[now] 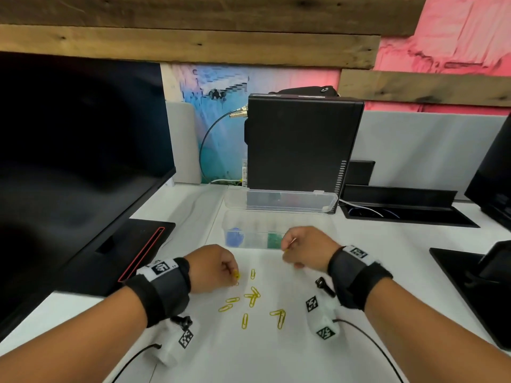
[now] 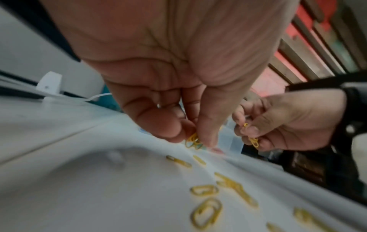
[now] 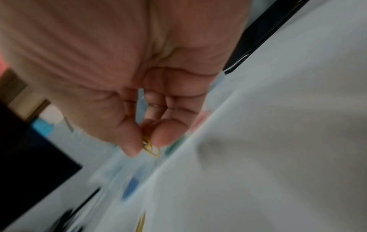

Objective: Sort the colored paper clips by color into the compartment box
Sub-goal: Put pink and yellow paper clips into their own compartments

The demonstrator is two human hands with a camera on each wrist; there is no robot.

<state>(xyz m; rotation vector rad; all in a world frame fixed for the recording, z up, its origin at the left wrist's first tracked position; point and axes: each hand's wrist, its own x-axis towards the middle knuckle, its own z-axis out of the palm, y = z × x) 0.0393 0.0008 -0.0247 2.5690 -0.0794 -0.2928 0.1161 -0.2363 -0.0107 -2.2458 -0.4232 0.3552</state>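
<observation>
Several yellow paper clips [image 1: 251, 298] lie scattered on the white table between my hands. My left hand [image 1: 233, 275] pinches a small bunch of yellow clips [image 2: 192, 141] just above the table, left of the scatter. My right hand [image 1: 286, 251] pinches yellow clips [image 3: 151, 147] in its fingertips, raised at the near edge of the clear compartment box [image 1: 304, 219]. The box stands open with its lid [image 1: 279, 200] up behind it; blue clips [image 1: 234, 237] fill a left compartment and green ones [image 1: 273, 240] a middle one. The right hand covers the compartments to its right.
A black monitor [image 1: 77, 150] stands at the left on its base [image 1: 143, 244]. A black mini computer [image 1: 298, 145] rises behind the box. A cable tray [image 1: 398, 208] and another monitor stand [image 1: 475, 286] occupy the right. Wrist camera cables trail over the near table.
</observation>
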